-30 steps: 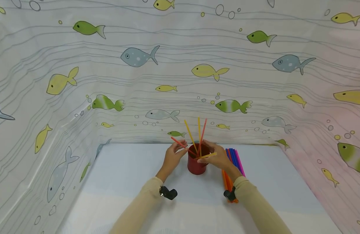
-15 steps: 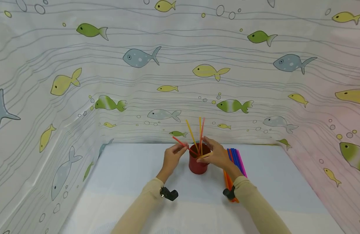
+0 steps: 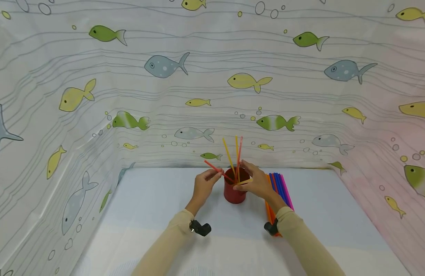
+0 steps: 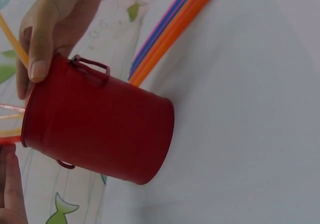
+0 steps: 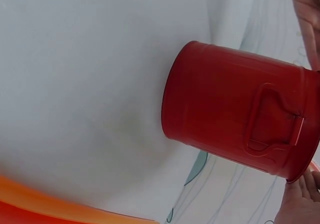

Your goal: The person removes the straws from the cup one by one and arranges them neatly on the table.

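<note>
A small red metal bucket (image 3: 235, 194) stands on the table between the two hands, its wire handle (image 5: 250, 119) folded against the side. Several yellow and coral drinking straws (image 3: 227, 150) lean out of its mouth. My left hand (image 3: 202, 188) pinches a coral straw (image 3: 210, 165) that slants out over the left rim. With its thumb outside the rim, my right hand (image 3: 258, 184) grips the bucket from the right, as the left wrist view shows at the thumb (image 4: 40, 59). A yellow straw (image 3: 246, 181) lies low against that thumb.
Beside the right forearm lies a bundle of orange, red, blue and pink straws (image 3: 280, 188) on the white table (image 3: 157, 199). Behind and to both sides rises a cloth with printed fish (image 3: 195, 134). Each wrist carries a small black camera (image 3: 201, 228).
The hands and bucket have barely moved; the view itself has shifted slightly. The straws in the bucket have swung a little closer together, and the yellow one at the right thumb has shifted slightly.
</note>
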Available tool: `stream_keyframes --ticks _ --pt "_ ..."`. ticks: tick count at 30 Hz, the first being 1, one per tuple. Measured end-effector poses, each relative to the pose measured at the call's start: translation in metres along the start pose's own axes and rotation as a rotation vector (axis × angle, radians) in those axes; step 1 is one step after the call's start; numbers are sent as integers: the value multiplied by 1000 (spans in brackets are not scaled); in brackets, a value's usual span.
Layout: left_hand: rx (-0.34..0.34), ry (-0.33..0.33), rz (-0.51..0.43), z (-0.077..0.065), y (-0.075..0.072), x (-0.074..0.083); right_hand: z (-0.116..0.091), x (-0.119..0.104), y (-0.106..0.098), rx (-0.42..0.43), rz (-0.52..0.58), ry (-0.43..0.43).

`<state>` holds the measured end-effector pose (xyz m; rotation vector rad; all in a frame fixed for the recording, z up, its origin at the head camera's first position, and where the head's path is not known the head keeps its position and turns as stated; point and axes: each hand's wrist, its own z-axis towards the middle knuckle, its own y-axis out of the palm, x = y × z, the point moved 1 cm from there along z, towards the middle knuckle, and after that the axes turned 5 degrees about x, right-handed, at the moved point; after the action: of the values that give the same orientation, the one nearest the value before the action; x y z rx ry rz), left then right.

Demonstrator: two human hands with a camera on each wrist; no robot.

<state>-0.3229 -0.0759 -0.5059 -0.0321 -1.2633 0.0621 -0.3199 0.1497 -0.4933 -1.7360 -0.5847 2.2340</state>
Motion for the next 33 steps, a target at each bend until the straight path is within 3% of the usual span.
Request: stream_keyframes --ticks 6,12,18,25,33 --pt "-14 12 -4 -6 -3 24 2 -1 -1 -4 -14 6" --pt "-15 24 -32 -7 -1 24 2 -1 -2 -7 -20 2" --pt "42 69 -31 -10 -4 27 0 0 -1 -17 -1 10" --pt "95 129 -52 -6 -10 37 -1 4 2 -28 -13 -11" --pt "85 183 -90 4 -21 59 0 4 1 -5 -21 1"
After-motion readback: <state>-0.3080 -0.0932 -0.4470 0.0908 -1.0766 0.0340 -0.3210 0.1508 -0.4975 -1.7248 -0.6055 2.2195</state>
